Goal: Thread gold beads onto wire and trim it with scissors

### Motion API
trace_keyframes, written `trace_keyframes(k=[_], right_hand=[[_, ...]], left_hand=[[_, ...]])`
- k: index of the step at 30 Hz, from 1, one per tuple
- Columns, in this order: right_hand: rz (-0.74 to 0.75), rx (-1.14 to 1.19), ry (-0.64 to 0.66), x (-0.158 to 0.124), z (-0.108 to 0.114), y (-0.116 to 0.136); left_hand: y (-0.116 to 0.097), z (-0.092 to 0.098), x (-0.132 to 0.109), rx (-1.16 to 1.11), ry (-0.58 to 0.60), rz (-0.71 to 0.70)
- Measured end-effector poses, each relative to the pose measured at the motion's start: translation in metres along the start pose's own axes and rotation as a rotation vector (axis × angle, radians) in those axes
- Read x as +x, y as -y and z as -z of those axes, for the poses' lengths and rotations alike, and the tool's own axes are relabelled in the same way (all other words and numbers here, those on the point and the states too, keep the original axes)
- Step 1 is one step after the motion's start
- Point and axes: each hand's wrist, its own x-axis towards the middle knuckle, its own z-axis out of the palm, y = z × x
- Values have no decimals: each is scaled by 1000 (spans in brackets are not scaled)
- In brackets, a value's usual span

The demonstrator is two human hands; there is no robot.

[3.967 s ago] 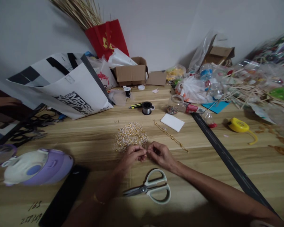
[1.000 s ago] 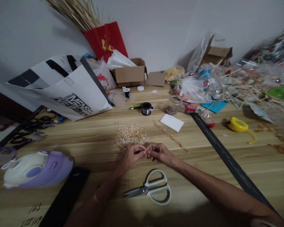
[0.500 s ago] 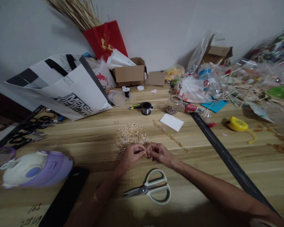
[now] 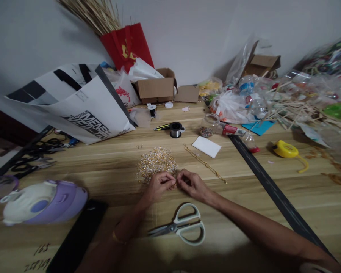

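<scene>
Bead bundle [image 4: 157, 163] just beyond the left hand [image 4: 159, 184]

The small piece [image 4: 175, 184] sits between your two hands; its form is too fine to tell. Your left hand appears to pinch it between thumb and forefinger. Your right hand [image 4: 192, 185] faces it, thumb and forefinger bent toward each other; you cannot confirm a grip on that side.

The bead bundle, gold and clear, lies ahead and slightly left of your fingertips. It is rounded, with no clear long axis. Treat the left hand as nearer. The gold chain [image 4: 203, 162] lies ahead of your right hand, its long axis running from far left to near right. On your near side, the scissors [image 4: 172, 227] point their tips left, handles right.

All rest on a wood-grain desk [image 4: 238, 204]. Beyond the bundle stands a wire spool [image 4: 175, 131]; a bead jar [image 4: 210, 124] stands farther right. Note the tape measure [image 4: 286, 149] at right. At the rear, a red bag [image 4: 142, 45] leans against the wall [image 4: 201, 38].
</scene>
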Motion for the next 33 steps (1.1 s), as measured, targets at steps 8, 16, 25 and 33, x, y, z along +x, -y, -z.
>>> trace_keyframes(k=[8,16,25,33], right_hand=[[-66,161,18,1,-2,-2],[-39,82,35,1,-1,0],[-35,57,40,1,-2,2],[-2,-45,61,-1,0,0]], left_hand=[[-6,0,-1,30,-37,-33],[-7,1,-2,38,-21,-3],[-4,-3,-3,7,-20,3],[-4,-6,-6,72,-39,-13]])
